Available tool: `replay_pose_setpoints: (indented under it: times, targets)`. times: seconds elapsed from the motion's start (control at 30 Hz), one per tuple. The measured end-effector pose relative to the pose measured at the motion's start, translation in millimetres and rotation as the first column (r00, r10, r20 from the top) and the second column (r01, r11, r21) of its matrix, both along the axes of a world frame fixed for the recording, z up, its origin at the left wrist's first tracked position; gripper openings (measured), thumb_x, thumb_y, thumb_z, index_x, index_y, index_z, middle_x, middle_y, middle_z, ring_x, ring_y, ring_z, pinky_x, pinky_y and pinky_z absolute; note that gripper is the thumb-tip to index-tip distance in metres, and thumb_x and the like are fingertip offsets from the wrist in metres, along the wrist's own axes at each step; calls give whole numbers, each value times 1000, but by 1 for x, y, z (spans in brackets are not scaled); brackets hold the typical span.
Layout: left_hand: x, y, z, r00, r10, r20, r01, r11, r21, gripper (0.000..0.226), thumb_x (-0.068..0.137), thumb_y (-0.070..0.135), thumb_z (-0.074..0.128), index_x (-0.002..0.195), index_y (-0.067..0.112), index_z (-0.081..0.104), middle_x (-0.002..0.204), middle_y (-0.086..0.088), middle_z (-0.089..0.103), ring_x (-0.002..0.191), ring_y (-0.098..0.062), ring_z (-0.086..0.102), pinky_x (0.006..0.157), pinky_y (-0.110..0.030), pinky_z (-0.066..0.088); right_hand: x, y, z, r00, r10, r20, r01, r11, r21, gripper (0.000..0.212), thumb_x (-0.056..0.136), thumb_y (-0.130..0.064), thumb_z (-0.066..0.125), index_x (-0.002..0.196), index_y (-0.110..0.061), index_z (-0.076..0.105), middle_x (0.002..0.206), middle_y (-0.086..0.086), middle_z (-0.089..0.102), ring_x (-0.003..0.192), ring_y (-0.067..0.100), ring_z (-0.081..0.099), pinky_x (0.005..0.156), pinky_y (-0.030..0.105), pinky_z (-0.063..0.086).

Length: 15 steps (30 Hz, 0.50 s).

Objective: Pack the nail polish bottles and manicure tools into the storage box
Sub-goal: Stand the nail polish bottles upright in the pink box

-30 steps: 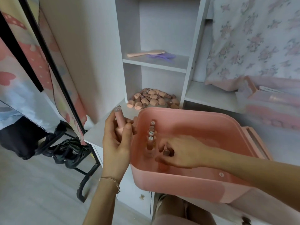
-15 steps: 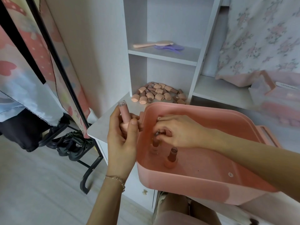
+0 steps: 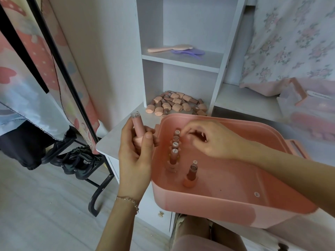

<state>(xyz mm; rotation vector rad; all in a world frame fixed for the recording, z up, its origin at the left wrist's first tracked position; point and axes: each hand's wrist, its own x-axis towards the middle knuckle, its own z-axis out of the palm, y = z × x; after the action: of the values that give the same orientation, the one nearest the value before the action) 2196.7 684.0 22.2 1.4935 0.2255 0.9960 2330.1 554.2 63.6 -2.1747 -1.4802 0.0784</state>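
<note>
A pink storage box (image 3: 208, 201) sits in front of me with its mouth up. Inside, along its left wall, stands a row of several brown nail polish bottles (image 3: 175, 147); one more bottle (image 3: 190, 173) stands apart nearer the front. My left hand (image 3: 135, 156) grips a pink nail polish bottle (image 3: 138, 126) upright just outside the box's left wall. My right hand (image 3: 208, 140) hovers inside the box beside the far end of the row, fingers loosely curled and holding nothing. A heap of more pink bottles (image 3: 176, 105) lies on the shelf behind the box.
A white shelf unit (image 3: 181, 60) rises behind the box; a pink hairbrush (image 3: 170, 48) and a purple comb (image 3: 190, 51) lie on its upper shelf. A black rack leg (image 3: 101, 189) and dark shoes (image 3: 78, 160) are on the floor at left. Pink containers (image 3: 311, 113) stand at right.
My right hand set a bottle near the box's front, moved to the row by the left wall, and now lifts off it with nothing in it. The left hand stayed put.
</note>
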Motion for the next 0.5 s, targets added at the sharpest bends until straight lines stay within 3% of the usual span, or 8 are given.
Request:
replay_pose_setpoints:
  times: [0.1, 0.17, 0.23, 0.37, 0.5]
  targets:
    - [0, 0, 0, 1000, -2, 11, 2, 1000, 3, 30, 86, 22, 48, 115, 29, 46, 82, 18, 61, 70, -5, 60, 75, -25, 53, 7, -12, -6, 997, -48, -64, 30, 966, -257, 23, 83, -11, 53, 102, -21, 61, 75, -22, 54, 69, 3, 51, 69, 23, 40]
    - [0, 0, 0, 1000, -3, 16, 3, 1000, 5, 31, 86, 22, 48, 116, 30, 46, 82, 19, 61, 71, -5, 59, 75, -25, 52, 8, -18, -17, 989, -55, -139, -24, 858, -513, 32, 82, -13, 55, 113, -19, 53, 84, -12, 61, 76, 8, 53, 72, 21, 41]
    - [1, 0, 0, 1000, -8, 21, 8, 1000, 5, 31, 86, 21, 48, 116, 30, 46, 82, 18, 60, 71, -5, 59, 75, -25, 52, 5, -23, -32, 978, -68, -199, -74, 774, -628, 40, 82, -21, 61, 119, -18, 47, 90, -8, 60, 78, 10, 53, 68, 19, 42]
    - [1, -1, 1, 1000, -8, 23, 8, 1000, 18, 31, 86, 21, 48, 115, 31, 46, 82, 18, 60, 71, -5, 59, 75, -24, 52, -4, -22, -55, 976, -79, -205, -53, 821, -569, 30, 79, -30, 65, 99, -24, 44, 72, -17, 49, 63, -1, 46, 49, 6, 33]
    - [1, -1, 1, 1000, -7, 21, 7, 1000, 11, 30, 87, 21, 48, 114, 32, 46, 82, 16, 61, 70, -5, 59, 74, -22, 52, -10, -18, -63, 980, -82, -182, -13, 884, -467, 25, 79, -30, 63, 81, -32, 38, 71, -16, 46, 70, 8, 48, 57, 15, 35]
